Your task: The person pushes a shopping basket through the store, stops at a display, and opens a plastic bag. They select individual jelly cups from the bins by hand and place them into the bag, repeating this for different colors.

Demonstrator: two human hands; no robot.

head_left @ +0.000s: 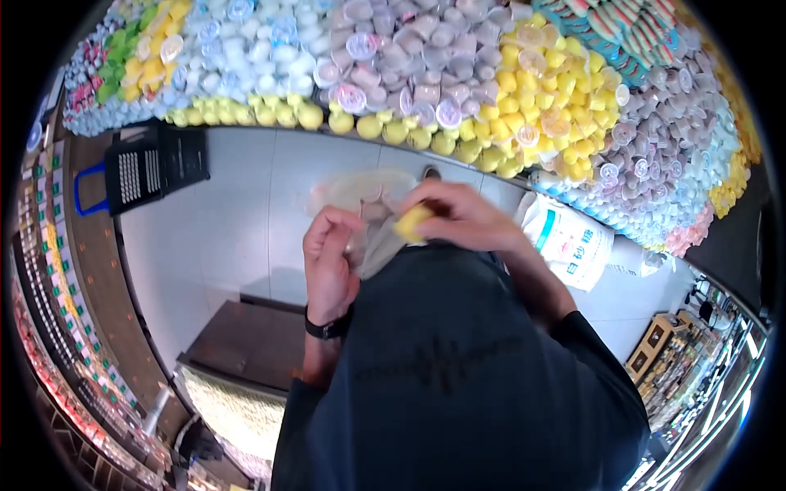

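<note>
My left hand, a dark band on its wrist, is closed on the edge of a translucent plastic bag. A few small pale cups show inside the bag. In my right hand is a yellow jelly cup, held at the right side of the bag's mouth. The right hand is smeared by motion. Both hands are in front of my dark shirt, above the tiled floor.
Ahead is a long display heaped with purple, white-blue and yellow jelly cups. A black basket with a blue handle stands at left. A white sack lies at right. A dark-topped stand is at lower left.
</note>
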